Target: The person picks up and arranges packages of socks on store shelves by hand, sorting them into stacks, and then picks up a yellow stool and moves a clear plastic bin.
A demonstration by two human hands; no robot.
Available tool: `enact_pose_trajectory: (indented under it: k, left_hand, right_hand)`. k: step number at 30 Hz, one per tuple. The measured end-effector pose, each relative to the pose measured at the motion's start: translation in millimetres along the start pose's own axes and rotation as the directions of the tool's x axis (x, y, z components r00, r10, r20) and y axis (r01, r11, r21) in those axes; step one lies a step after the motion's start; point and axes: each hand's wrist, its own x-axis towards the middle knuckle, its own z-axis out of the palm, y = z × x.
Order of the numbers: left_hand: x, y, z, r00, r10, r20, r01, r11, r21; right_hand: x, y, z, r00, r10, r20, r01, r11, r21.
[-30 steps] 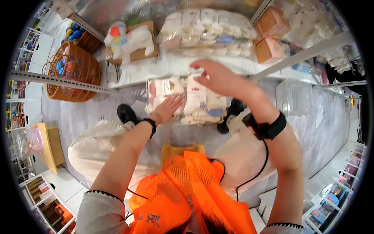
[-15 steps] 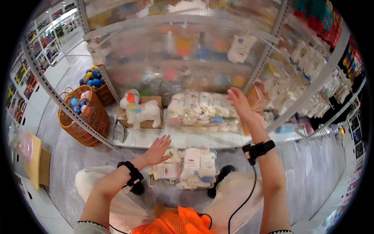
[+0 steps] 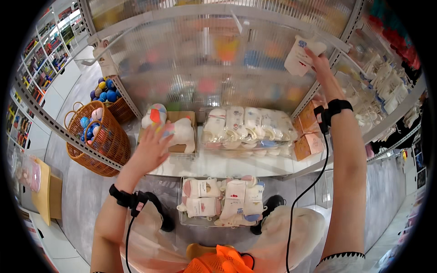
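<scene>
The small white packet of baby socks with a blue print (image 3: 301, 57) now sits high at one o'clock, pinched at its lower right corner by the fingers of the right hand (image 3: 321, 66), which has risen from the clear tray of folded sock pairs on the middle shelf (image 3: 248, 129) up to the hanging rail of the frosted back panel (image 3: 205, 68). The packet hangs tilted against the panel; whether it is already hooked there I cannot tell. The left hand (image 3: 152, 148) has lifted off the lower wire tray of pale socks (image 3: 221, 202) and now hovers open, fingers spread and blurred, holding nothing, just in front of the white soft toy with coloured patches (image 3: 175, 129) at ten o'clock. Judging by this, the work has shifted from sorting the trays to the upper display.
</scene>
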Motion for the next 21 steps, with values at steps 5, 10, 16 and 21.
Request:
enact_pose_trajectory:
  k: [5, 10, 16, 21]
  left_hand:
    - [-5.1, -32.0, 8.5, 0.996, -0.065, -0.066, 0.070, 0.994, 0.080]
    - [-14.6, -19.2, -7.1, 0.999, -0.030, -0.045, 0.032, 0.999, 0.031]
    - [-45.6, -15.2, -8.0, 0.992, -0.026, -0.121, 0.024, 1.000, -0.016]
    - [-63.1, -21.0, -10.6, 0.988, -0.059, -0.141, 0.081, 0.984, 0.158]
  right_hand:
    - [-13.9, -7.3, 10.2, 0.999, -0.048, 0.012, 0.036, 0.876, 0.481]
    - [-79.6, -39.8, -32.4, 0.995, -0.091, -0.028, 0.091, 0.819, 0.566]
    - [-188.4, -76.5, -43.8, 0.999, -0.017, -0.048, 0.039, 0.852, 0.522]
    - [-299.0, -62.5, 32.3, 0.837, 0.494, 0.234, -0.546, 0.772, 0.325]
